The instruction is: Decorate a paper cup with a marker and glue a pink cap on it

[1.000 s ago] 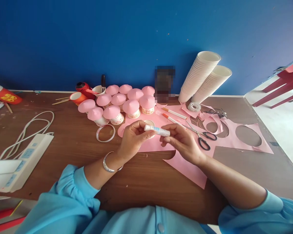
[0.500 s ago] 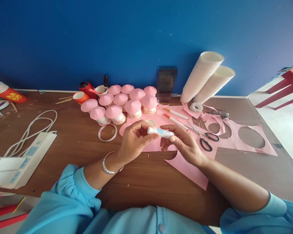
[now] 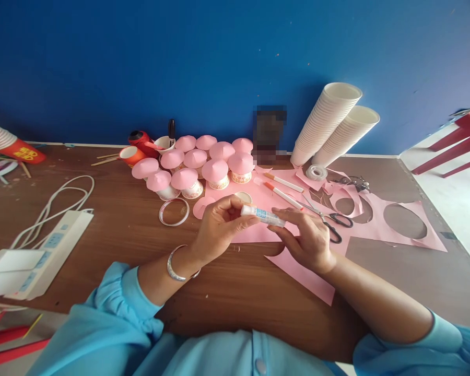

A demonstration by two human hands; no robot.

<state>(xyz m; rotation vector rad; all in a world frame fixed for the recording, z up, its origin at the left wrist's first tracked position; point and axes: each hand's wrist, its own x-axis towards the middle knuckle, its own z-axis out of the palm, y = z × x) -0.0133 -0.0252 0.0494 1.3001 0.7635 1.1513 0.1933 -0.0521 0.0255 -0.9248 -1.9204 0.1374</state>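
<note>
A white glue stick [image 3: 263,214] with a blue label lies level between my two hands above the table. My left hand [image 3: 221,227] pinches its white left end between thumb and fingers. At the clear right end, my right hand [image 3: 307,235] grips with thumb and forefinger. Below and beyond them spreads pink paper [image 3: 254,236]. Several small paper cups topped with pink paper cones [image 3: 215,171] stand behind my left hand. Near that hand lie a cut paper ring [image 3: 174,212] and a small pink paper piece [image 3: 202,208].
Scissors [image 3: 332,224] and two marker pens [image 3: 284,196] lie right of my hands. Tall stacks of white cups [image 3: 325,125] lean by the blue wall, with a tape roll [image 3: 316,173] in front. A power strip [image 3: 58,250] with cables sits at left.
The glue stick has shifted slightly right and tilted down at its right end. My right hand has turned and its fingers have re-gripped the clear end.
</note>
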